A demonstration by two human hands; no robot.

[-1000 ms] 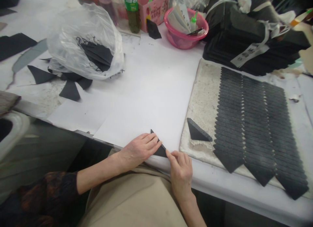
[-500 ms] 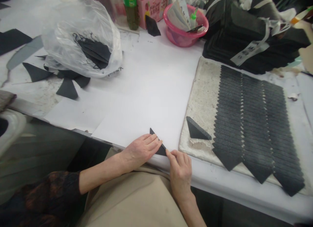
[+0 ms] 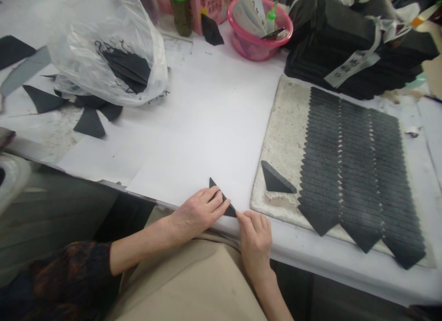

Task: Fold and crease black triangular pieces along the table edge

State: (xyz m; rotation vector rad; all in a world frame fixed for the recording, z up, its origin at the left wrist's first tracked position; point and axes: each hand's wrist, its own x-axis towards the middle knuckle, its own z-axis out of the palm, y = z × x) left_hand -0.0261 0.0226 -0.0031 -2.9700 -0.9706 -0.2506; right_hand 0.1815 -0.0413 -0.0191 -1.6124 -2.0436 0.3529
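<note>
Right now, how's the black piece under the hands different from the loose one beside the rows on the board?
The held piece lies on white paper; the loose piece lies on the board. The left hand covers part of the held piece, and the right hand touches its corner; no hand touches the loose piece. Both are black, with a long slanting edge.

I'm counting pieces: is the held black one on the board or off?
Off: the held piece lies on the white surface beside the board.

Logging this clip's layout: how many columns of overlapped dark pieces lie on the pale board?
3: left column, middle column and right column, side by side; no column looks hidden.
</note>
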